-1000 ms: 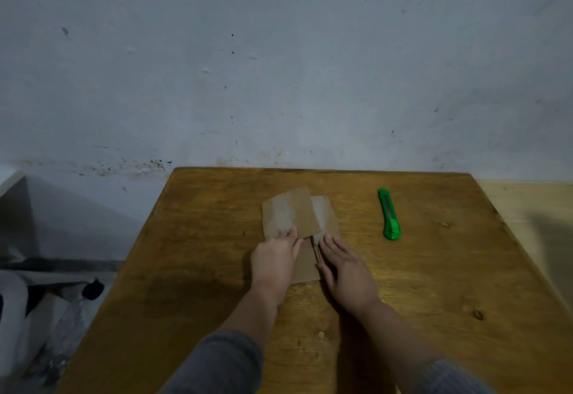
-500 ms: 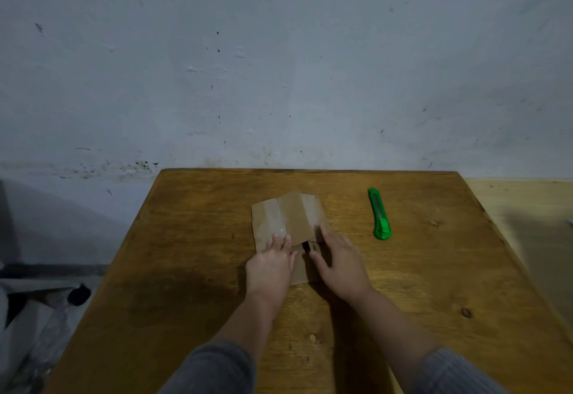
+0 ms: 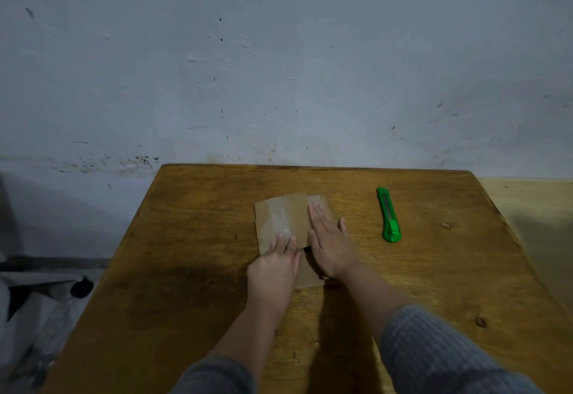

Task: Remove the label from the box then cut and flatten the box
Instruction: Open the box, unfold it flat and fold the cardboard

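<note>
Further across the box (image 3: 280, 217) slid the flat, open right hand (image 3: 330, 241); left hand (image 3: 274, 269) pressed flat too. Light, bendy cardboard; hold its edges.

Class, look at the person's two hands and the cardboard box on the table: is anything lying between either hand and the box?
Nothing visible does. The left hand and the right hand both rest flat on the opened cardboard box, pressing it to the table. The green utility knife lies apart, to the right.
</note>
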